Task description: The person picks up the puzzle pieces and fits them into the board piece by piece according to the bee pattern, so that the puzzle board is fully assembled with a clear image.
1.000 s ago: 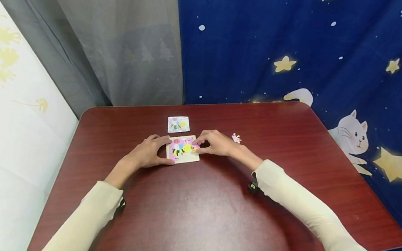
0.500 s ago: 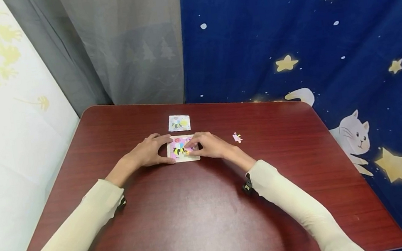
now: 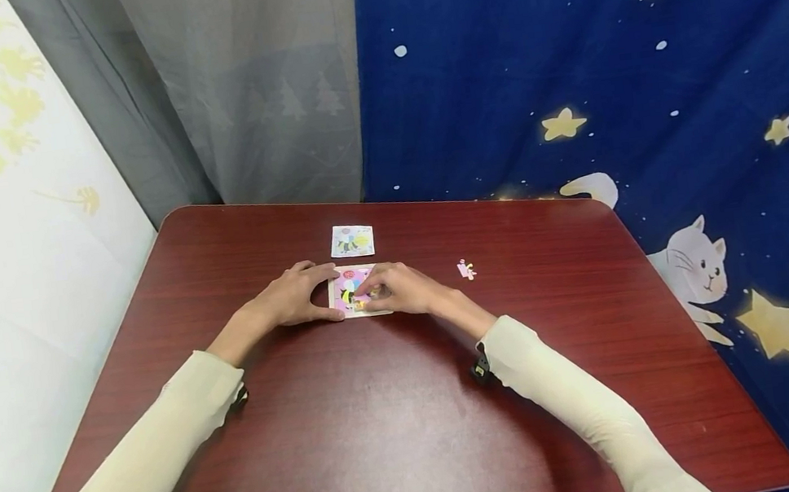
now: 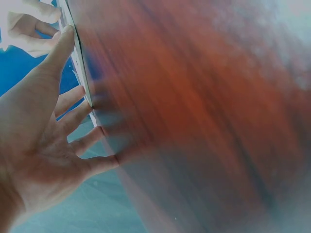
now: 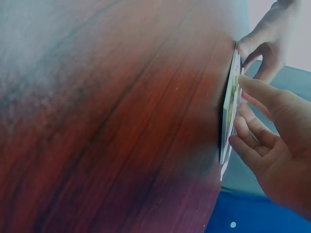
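A small puzzle board (image 3: 335,284) with a pink bee picture and a pale rim lies on the table. My left hand (image 3: 291,295) holds its left side, the thumb at the near corner and a finger at the far one. In the left wrist view the left hand (image 4: 43,126) has its fingers spread along the board edge. Over the board, my right hand (image 3: 403,287) pinches a small puzzle piece (image 3: 360,303) with some yellow on it, mostly covered by the fingertips. In the right wrist view the right hand (image 5: 277,136) hides part of the picture.
A picture card (image 3: 352,240) with the same bee lies just beyond the board. A few loose pink puzzle pieces (image 3: 467,269) lie to the right. The dark red table (image 3: 387,427) ends at curtains behind, and a pale wall hanging (image 3: 32,241) stands at left.
My right hand has moved left across the board with the puzzle piece, from its right edge toward the lower middle. The left hand keeps its hold on the board.
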Available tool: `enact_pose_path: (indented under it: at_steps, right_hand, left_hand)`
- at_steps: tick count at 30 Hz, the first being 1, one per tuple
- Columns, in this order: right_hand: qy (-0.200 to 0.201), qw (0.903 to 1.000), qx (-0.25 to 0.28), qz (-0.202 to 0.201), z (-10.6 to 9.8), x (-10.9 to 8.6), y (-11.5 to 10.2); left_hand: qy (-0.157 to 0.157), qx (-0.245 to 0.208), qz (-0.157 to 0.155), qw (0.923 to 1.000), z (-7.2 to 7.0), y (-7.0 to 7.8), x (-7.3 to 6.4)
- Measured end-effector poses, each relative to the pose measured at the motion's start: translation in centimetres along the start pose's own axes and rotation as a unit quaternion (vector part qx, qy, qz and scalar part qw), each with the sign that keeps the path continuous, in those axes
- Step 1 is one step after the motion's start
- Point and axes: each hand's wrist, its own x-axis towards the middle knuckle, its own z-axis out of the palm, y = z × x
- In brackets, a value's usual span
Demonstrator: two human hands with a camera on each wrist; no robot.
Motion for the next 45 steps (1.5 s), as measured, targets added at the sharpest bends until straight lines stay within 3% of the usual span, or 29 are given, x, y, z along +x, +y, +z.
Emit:
enact_pose_path:
  at_steps: [31, 40, 45]
  right_hand:
    - [0.010, 0.9990, -0.039, -0.016, 0.5, 0.0, -0.2]
    - [0.060, 0.9959, -0.056, 0.039, 1.5, -0.2, -0.5]
    - [0.068, 0.9940, -0.073, 0.044, 2.0, -0.1, -0.8]
  left_hand:
    - [0.004, 0.001, 0.003, 1.0000, 0.0, 0.0, 0.0]
    - [0.004, 0.003, 0.004, 1.0000, 0.1, -0.2, 0.0]
    - [0.005, 0.004, 0.004, 1.0000, 0.2, -0.2, 0.1]
